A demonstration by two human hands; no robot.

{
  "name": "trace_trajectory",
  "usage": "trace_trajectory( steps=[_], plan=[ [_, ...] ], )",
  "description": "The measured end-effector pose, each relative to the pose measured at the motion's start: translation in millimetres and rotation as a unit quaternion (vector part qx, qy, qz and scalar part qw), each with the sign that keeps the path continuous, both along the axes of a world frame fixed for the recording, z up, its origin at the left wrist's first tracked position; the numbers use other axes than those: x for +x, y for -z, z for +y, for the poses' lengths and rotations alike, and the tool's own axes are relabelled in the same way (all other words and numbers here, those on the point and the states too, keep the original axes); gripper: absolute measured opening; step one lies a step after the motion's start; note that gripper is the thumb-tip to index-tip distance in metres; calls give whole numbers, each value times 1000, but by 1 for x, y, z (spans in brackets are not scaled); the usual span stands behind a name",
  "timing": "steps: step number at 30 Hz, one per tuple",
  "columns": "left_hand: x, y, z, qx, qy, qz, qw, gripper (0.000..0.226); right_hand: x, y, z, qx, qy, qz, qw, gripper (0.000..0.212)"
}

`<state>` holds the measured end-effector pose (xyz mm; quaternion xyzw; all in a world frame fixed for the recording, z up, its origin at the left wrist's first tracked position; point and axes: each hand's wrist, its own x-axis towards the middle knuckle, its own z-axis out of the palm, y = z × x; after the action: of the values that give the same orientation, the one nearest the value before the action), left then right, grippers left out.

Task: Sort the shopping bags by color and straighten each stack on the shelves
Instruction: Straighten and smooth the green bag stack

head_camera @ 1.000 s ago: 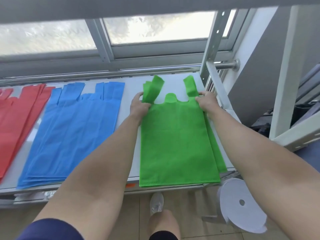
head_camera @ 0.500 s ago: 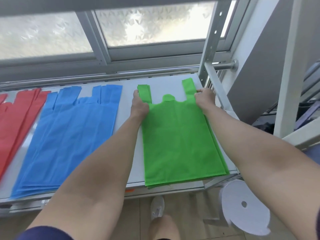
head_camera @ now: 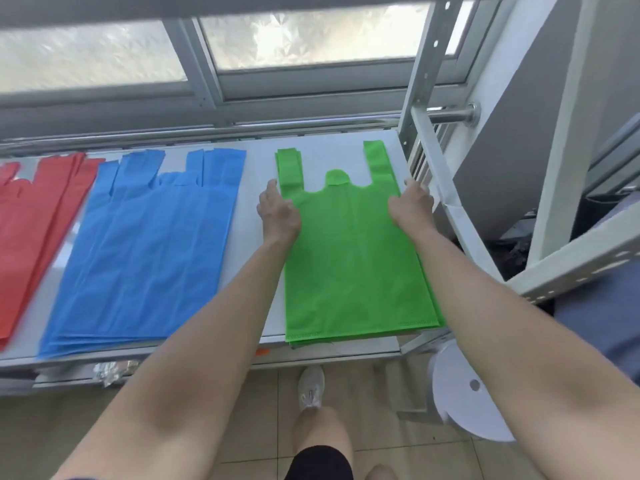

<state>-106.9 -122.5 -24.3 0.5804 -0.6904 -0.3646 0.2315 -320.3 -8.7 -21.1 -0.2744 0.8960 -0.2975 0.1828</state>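
Observation:
A stack of green bags (head_camera: pixel 353 268) lies flat at the right end of the white shelf (head_camera: pixel 258 188), handles pointing toward the window. My left hand (head_camera: pixel 278 211) rests against the stack's upper left edge, fingers extended. At the upper right edge, by the shelf post, my right hand (head_camera: pixel 412 204) lies along the stack with straight fingers. Left of the green stack is a blue stack (head_camera: pixel 145 244) with uneven handles and a fanned bottom edge. A red stack (head_camera: pixel 31 230) lies at the far left, partly out of view.
A grey metal upright (head_camera: pixel 420 84) and slanted brace (head_camera: pixel 440 174) stand close to my right hand. A window runs behind the shelf. On the floor below sit a white roll (head_camera: pixel 464 389) and my shoe (head_camera: pixel 311 386).
The green bag's raised handles have been laid flat. Both hands slid from gripping the handle bases to resting along the stack's two sides, and the stack now looks squarer.

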Motion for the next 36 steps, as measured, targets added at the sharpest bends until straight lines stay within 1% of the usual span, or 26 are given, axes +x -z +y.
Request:
trace_trajectory(
  steps=[3,6,8,12,15,17,21,23,25,28,30,33,36],
  plan=[
    [25,-2,51,34,-27,31,999,62,28,-9,48,53,-5,-16,998,64],
    [47,0,97,78,-60,39,994,65,53,-20,95,112,-24,-25,993,59],
    [55,3,121,92,-71,45,992,67,64,-24,116,135,-31,-30,990,55],
    [54,-5,147,117,-83,43,989,73,73,-23,129,123,-10,-55,991,53],
    [48,-19,155,142,-65,40,987,77,78,-24,128,95,-16,-88,991,57],
    [48,-22,157,148,-56,48,986,78,79,-27,130,88,-15,-88,992,57],
    [61,-20,157,155,-75,70,983,82,78,-29,147,76,-1,-72,995,56],
    [68,-20,162,154,-54,76,984,81,81,-27,158,88,-17,-68,994,56],
    [75,-21,168,129,-14,58,990,73,84,-25,167,84,-31,-59,994,56],
    [86,-15,172,77,56,5,995,66,89,-22,182,26,-39,-44,998,53],
    [91,-11,174,68,90,-20,993,66,95,-22,190,1,-45,-31,999,55],
    [89,-10,179,71,117,-21,990,69,105,-24,196,0,-58,-5,998,60],
    [84,-12,179,80,114,-2,990,69,110,-25,196,12,-61,-4,998,63]
  ],
)
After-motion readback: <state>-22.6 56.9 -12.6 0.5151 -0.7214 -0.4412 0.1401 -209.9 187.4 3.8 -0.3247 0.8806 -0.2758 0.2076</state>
